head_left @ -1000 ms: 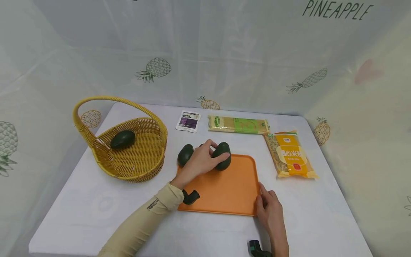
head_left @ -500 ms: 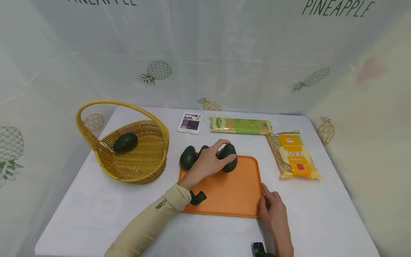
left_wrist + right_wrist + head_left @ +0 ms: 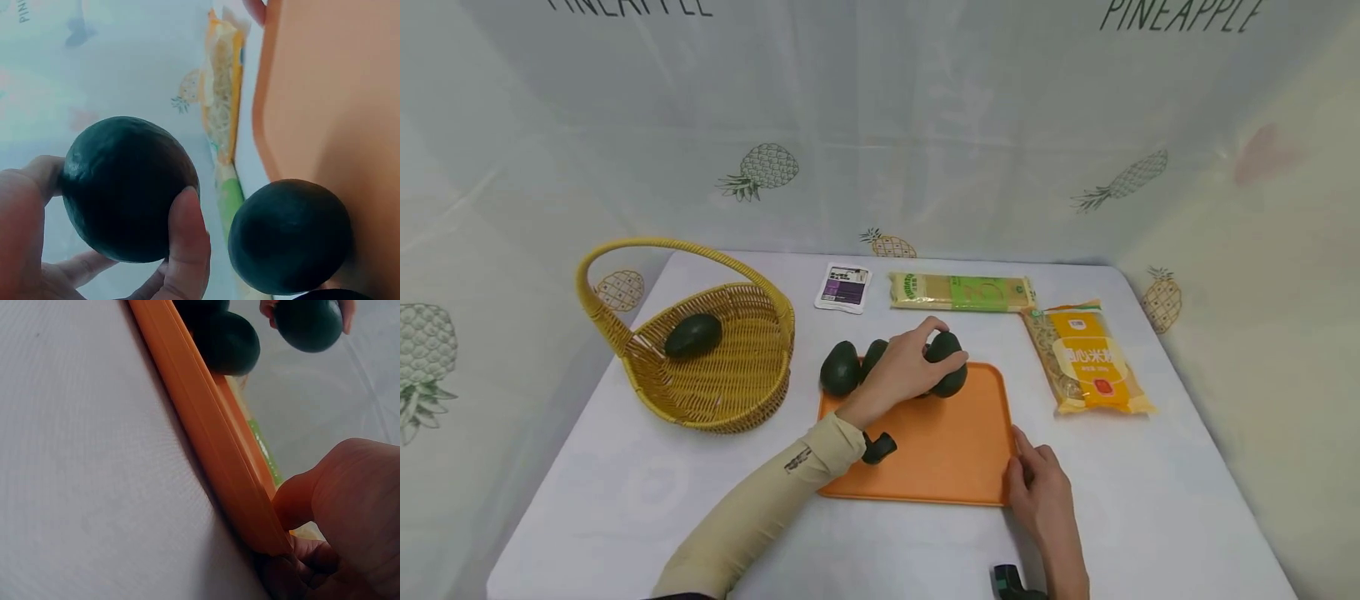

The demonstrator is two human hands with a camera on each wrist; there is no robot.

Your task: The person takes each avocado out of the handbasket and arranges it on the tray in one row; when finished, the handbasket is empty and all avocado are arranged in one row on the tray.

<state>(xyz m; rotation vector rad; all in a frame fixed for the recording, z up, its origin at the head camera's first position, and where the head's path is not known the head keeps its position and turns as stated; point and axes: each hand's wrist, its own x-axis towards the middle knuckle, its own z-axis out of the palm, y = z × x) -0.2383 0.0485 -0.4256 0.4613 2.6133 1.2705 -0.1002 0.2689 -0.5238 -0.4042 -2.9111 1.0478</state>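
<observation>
My left hand (image 3: 910, 362) holds a dark green avocado (image 3: 950, 364) over the far part of an orange tray (image 3: 940, 450). In the left wrist view, thumb and fingers wrap round this avocado (image 3: 128, 187), and another avocado (image 3: 290, 237) sits on the tray beside it. Farther left in the head view, an avocado (image 3: 841, 368) and a partly hidden one (image 3: 874, 357) lie at the tray's far-left corner. My right hand (image 3: 1039, 492) pinches the tray's right rim near the front corner; the right wrist view shows the thumb above the rim and fingers beneath.
A yellow wicker basket (image 3: 718, 408) with a tall handle stands at the left, one avocado (image 3: 693, 336) inside. Along the back lie a small white-and-purple packet (image 3: 843, 288) and a long noodle pack (image 3: 962, 292). A yellow bag of rice noodles (image 3: 1086, 358) is at the right.
My left hand has moved to the right over the tray with the avocado, uncovering more of another avocado behind the hand. The right hand stays on the tray's rim. The head view has shifted slightly.
</observation>
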